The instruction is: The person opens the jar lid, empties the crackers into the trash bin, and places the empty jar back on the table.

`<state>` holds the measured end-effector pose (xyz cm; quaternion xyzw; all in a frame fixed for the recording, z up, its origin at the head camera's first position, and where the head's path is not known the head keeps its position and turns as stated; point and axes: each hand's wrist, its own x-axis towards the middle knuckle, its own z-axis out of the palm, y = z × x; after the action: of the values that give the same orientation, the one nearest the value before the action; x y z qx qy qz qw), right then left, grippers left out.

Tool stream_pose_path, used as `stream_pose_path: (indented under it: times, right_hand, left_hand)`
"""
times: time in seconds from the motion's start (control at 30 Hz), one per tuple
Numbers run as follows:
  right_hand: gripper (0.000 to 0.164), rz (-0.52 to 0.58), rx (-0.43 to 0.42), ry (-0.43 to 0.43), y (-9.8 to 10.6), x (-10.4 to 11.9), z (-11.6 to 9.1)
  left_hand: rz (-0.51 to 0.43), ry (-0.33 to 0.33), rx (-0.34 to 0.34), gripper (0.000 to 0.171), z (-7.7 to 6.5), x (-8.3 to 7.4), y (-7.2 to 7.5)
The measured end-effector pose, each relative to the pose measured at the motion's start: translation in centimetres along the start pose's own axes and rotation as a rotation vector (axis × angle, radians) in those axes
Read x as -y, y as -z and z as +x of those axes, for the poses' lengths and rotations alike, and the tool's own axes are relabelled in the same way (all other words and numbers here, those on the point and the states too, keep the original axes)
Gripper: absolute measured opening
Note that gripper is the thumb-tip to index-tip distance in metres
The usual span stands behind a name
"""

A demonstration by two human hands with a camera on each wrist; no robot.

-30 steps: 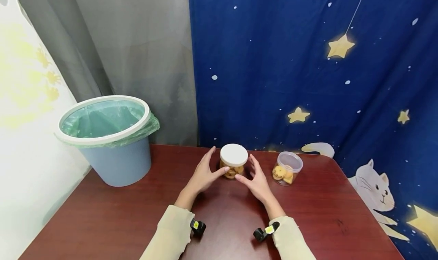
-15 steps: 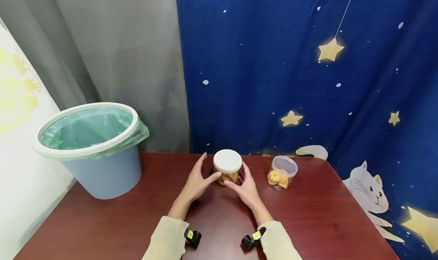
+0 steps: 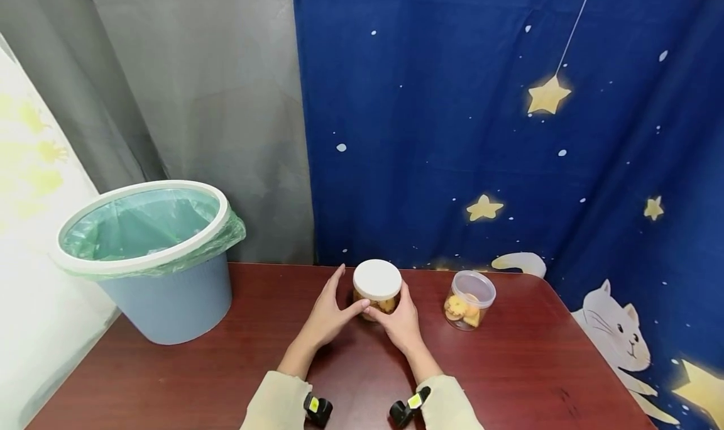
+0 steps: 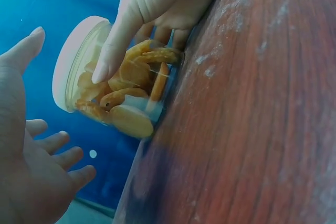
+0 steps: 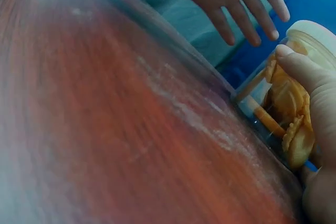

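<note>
A clear jar of cookies with a white lid stands on the table near its back edge. My right hand grips it from the right; the right wrist view shows the thumb across the clear wall, and in the left wrist view the fingers curl round the far side. To the jar's left, my left hand is spread, its fingers apart from the wall in both wrist views. Several golden cookies show through the plastic. Farther right stands a second clear jar with a translucent top, partly filled with cookies.
At the left of the reddish-brown table stands a blue bin with a white rim and a green bag liner. Behind the table hang a grey curtain and a blue star-patterned one.
My right hand has closed in on the white-lidded jar and now grips it. My left hand stays spread beside it. The head view has shifted slightly.
</note>
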<state>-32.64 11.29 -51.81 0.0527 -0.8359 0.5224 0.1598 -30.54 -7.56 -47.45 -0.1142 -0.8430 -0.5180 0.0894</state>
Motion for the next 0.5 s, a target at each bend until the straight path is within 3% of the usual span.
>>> stream_pose_path:
  times: [0.3, 0.5]
  right_hand:
    - [0.096, 0.019, 0.045, 0.01, 0.24, -0.06, -0.42]
    - [0.098, 0.062, 0.124, 0.009, 0.75, -0.04, -0.55]
  left_hand:
    - [0.012, 0.023, 0.029, 0.102, -0.16, -0.29, -0.04]
    - [-0.007, 0.011, 0.045, 0.104, 0.01, -0.46, -0.2]
